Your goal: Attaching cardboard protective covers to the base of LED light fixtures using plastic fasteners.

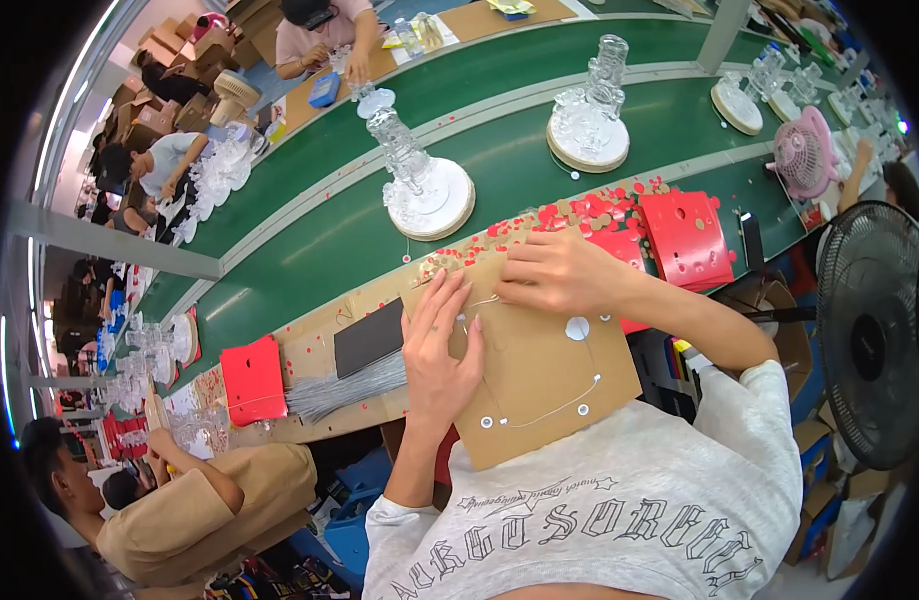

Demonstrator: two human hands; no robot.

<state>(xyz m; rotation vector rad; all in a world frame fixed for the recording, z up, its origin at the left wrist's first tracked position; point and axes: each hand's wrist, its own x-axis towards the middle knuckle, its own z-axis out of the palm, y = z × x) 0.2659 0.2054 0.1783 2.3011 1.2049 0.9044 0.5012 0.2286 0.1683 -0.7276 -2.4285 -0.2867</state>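
A brown cardboard sheet (539, 370) leans against my body at the table's edge. White round grommets and thin cords show on it, one cord (554, 410) curving across its lower part. My left hand (439, 350) lies on the sheet's left side, fingers stretched and thumb apart. My right hand (559, 275) bends over the upper edge, its fingertips pinched on a short thin white cord (484, 301); the fingers partly hide it. To the left lie a bundle of thin grey wires (337, 392) and a black card (369, 338).
Red sheets (687, 240) are stacked at right, another red stack (253, 380) at left. Red and brown discs (589, 212) litter the bench. Clear plastic pieces on round white bases (431, 200) stand on the green conveyor (499, 130). A black fan (869, 335) stands right; a co-worker (189, 500) sits left.
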